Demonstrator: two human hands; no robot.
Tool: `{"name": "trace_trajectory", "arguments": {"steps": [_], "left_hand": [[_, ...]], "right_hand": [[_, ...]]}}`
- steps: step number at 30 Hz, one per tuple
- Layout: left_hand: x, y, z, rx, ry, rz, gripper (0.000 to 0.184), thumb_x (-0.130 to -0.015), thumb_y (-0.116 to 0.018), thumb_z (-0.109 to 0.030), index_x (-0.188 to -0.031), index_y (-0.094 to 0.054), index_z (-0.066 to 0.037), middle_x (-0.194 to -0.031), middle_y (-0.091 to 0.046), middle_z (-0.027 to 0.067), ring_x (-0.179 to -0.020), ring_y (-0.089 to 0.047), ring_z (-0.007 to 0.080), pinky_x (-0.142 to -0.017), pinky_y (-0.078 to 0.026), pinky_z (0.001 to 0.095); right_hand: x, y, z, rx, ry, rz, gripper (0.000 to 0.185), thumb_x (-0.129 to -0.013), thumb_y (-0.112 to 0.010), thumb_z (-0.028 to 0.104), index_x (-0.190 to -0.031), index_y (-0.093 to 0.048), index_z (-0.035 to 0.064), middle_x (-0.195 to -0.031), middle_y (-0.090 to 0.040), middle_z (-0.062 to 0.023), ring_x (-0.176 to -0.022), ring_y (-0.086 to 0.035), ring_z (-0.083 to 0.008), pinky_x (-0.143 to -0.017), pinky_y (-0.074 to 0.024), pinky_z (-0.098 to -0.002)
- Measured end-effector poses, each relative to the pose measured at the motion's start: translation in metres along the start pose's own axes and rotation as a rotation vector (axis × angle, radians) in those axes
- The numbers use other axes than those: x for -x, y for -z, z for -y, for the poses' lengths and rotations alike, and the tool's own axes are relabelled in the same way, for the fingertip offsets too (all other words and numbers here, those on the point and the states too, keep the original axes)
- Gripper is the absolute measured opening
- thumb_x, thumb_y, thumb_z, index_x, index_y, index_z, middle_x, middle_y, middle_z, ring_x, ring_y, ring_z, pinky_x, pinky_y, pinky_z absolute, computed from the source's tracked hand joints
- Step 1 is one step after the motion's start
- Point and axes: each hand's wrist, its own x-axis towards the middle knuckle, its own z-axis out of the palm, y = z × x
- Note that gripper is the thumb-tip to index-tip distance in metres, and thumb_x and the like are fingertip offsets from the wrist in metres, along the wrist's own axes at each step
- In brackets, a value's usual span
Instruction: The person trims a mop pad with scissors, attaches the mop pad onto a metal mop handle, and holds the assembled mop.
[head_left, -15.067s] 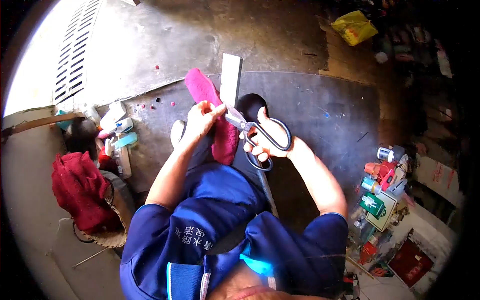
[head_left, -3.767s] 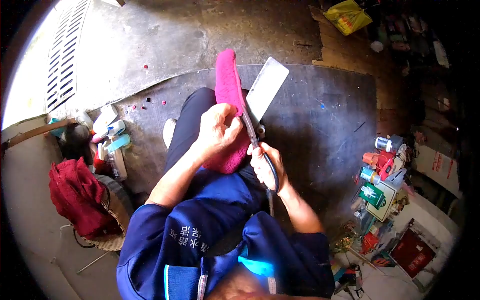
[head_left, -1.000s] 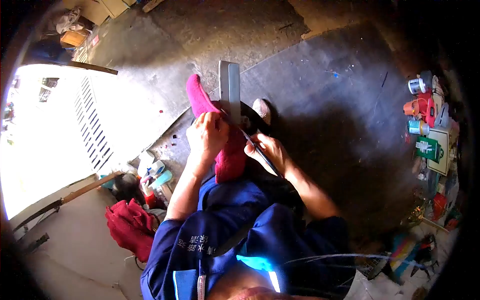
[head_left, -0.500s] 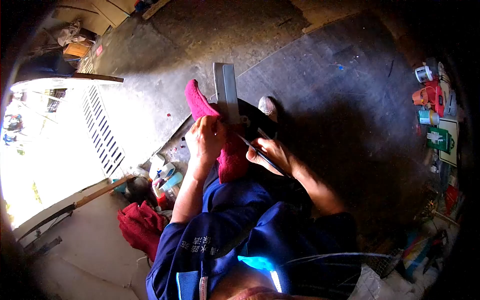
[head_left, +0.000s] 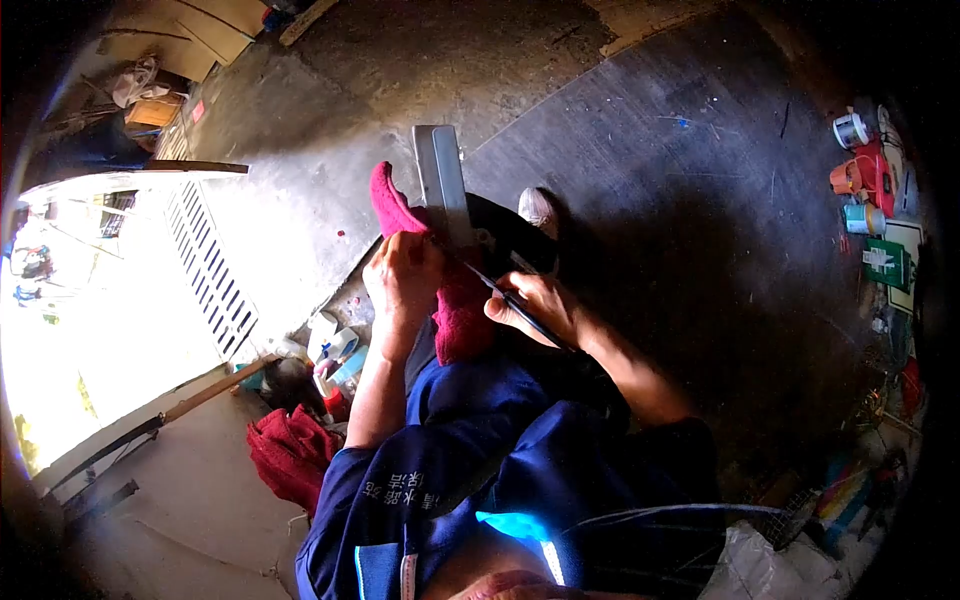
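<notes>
My left hand [head_left: 402, 278] has its fingers closed on a crimson cloth [head_left: 464, 325], which lies over my lap and sticks up past the knuckles. A slim dark-handled tool [head_left: 535, 318] with a thin pointed end is gripped in my right hand [head_left: 548, 302]. Its tip reaches toward the cloth and the lower end of a grey metal bar [head_left: 440, 170]. That bar stands out beyond my hands, its near end dark and partly hidden by cloth and fingers. The exact kind of the tool cannot be made out.
Beside my left arm lie a second red cloth [head_left: 290, 455] and several bottles [head_left: 340, 345]. A slotted floor grate [head_left: 210, 270] runs along the bright doorway. At far right are a white tub [head_left: 850, 131], a green box [head_left: 886, 262] and other clutter. My shoe [head_left: 537, 208] rests on the floor.
The view has shifted slightly. The grey bar leans a little more to the left, and the tool's tip sits slightly further left. Both hands keep their holds.
</notes>
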Motion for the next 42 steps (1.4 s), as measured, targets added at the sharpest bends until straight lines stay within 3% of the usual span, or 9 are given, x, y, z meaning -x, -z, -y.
{"name": "trace_trajectory", "arguments": {"steps": [14, 16, 18, 22, 24, 30, 32, 34, 42], "left_hand": [[0.001, -0.001, 0.001, -0.026, -0.008, 0.031, 0.007, -0.073, -0.063, -0.010, -0.071, -0.057, -0.006, -0.066, -0.059, 0.0130, -0.059, -0.060, 0.0313, -0.054, -0.048, 0.0398], [0.000, -0.001, 0.002, -0.007, -0.015, 0.015, 0.008, -0.073, -0.063, -0.010, -0.071, -0.057, -0.006, -0.066, -0.059, 0.0130, -0.059, -0.060, 0.0312, -0.054, -0.048, 0.0398], [0.001, -0.001, 0.001, -0.010, 0.017, 0.027, 0.008, -0.072, -0.063, -0.010, -0.071, -0.057, -0.006, -0.066, -0.059, 0.0132, -0.059, -0.060, 0.0313, -0.054, -0.048, 0.0397], [0.000, 0.001, -0.002, -0.027, 0.010, 0.032, 0.008, -0.072, -0.064, -0.011, -0.071, -0.057, -0.006, -0.066, -0.059, 0.0132, -0.059, -0.060, 0.0314, -0.054, -0.048, 0.0397], [0.001, 0.002, -0.001, -0.021, 0.006, 0.055, 0.008, -0.072, -0.064, -0.011, -0.072, -0.058, -0.006, -0.066, -0.060, 0.0134, -0.059, -0.060, 0.0312, -0.054, -0.049, 0.0390], [0.000, 0.002, -0.004, -0.012, 0.035, 0.044, 0.007, -0.073, -0.064, -0.010, -0.073, -0.058, -0.005, -0.067, -0.060, 0.0139, -0.059, -0.061, 0.0308, -0.055, -0.049, 0.0381], [0.000, 0.001, -0.004, -0.013, 0.031, 0.041, 0.007, -0.073, -0.064, -0.010, -0.073, -0.058, -0.005, -0.067, -0.060, 0.0138, -0.059, -0.061, 0.0308, -0.055, -0.049, 0.0382], [0.000, 0.001, -0.004, -0.017, 0.029, 0.034, 0.007, -0.073, -0.064, -0.010, -0.073, -0.058, -0.005, -0.066, -0.060, 0.0138, -0.059, -0.061, 0.0308, -0.055, -0.049, 0.0383], [0.000, 0.000, -0.002, -0.003, 0.026, 0.034, 0.007, -0.074, -0.064, -0.010, -0.072, -0.058, -0.005, -0.067, -0.060, 0.0137, -0.059, -0.061, 0.0309, -0.055, -0.049, 0.0383]], "right_hand": [[-0.018, -0.007, -0.010, -0.001, 0.076, -0.036, 0.054, -0.081, -0.066, 0.048, -0.100, -0.060, -0.0022, -0.078, -0.065, -0.0169, -0.075, -0.063, -0.0278, -0.069, -0.0490, -0.0383], [-0.013, -0.003, -0.012, -0.018, 0.066, -0.081, 0.058, -0.082, -0.062, 0.053, -0.097, -0.060, -0.0033, -0.078, -0.063, -0.0163, -0.075, -0.063, -0.0259, -0.067, -0.0482, -0.0367], [-0.014, -0.002, -0.014, 0.000, 0.042, -0.101, 0.064, -0.077, -0.060, 0.063, -0.088, -0.064, 0.0002, -0.081, -0.065, -0.0198, -0.079, -0.065, -0.0336, -0.071, -0.0495, -0.0417], [-0.016, -0.006, -0.017, -0.116, 0.030, -0.114, 0.067, -0.077, -0.058, 0.065, -0.091, -0.065, -0.0004, -0.082, -0.065, -0.0200, -0.081, -0.064, -0.0346, -0.073, -0.0492, -0.0423], [-0.017, -0.008, -0.015, -0.073, 0.060, -0.139, 0.059, -0.083, -0.060, 0.055, -0.095, -0.059, -0.0021, -0.077, -0.061, -0.0103, -0.073, -0.059, -0.0190, -0.067, -0.0470, -0.0324], [-0.018, -0.001, -0.018, -0.071, 0.058, -0.012, 0.053, -0.083, -0.061, 0.053, -0.086, -0.058, 0.0004, -0.071, -0.058, -0.0061, -0.068, -0.054, -0.0149, -0.063, -0.0450, -0.0299], [-0.018, 0.000, -0.016, -0.064, 0.090, -0.058, 0.051, -0.082, -0.063, 0.052, -0.085, -0.060, 0.0012, -0.071, -0.059, -0.0077, -0.067, -0.056, -0.0163, -0.063, -0.0457, -0.0307], [-0.015, 0.007, -0.003, -0.023, 0.030, -0.008, 0.061, -0.079, -0.059, 0.060, -0.089, -0.064, 0.0004, -0.079, -0.064, -0.0206, -0.079, -0.063, -0.0363, -0.073, -0.0485, -0.0434], [-0.023, 0.003, -0.005, -0.014, 0.071, -0.049, 0.054, -0.079, -0.064, 0.053, -0.087, -0.062, -0.0004, -0.077, -0.064, -0.0184, -0.074, -0.064, -0.0303, -0.068, -0.0491, -0.0396]]}}
